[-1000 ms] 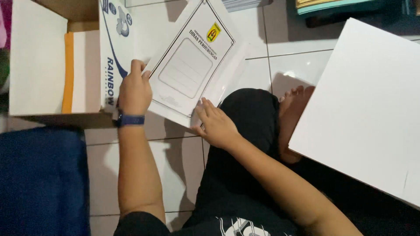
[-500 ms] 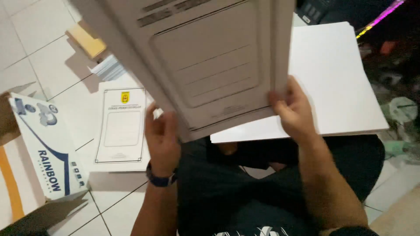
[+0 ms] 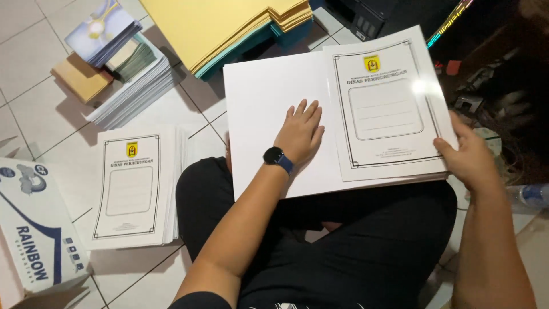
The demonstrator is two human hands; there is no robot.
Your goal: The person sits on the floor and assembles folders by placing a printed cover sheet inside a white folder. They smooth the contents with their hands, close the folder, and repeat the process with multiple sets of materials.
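Resting flat and open on a white board, the left hand; the right hand grips a printed cover sheet with yellow emblem.

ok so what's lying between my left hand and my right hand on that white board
In the head view, a stack of printed white cover sheets lies between the left hand, flat on the white board, and the right hand, which grips its edge.

Pale tiled floor is spreading out toward nine o'clock, reflecting soft light; yellow folders are piling at twelve o'clock, dark clutter is crowding the two o'clock corner
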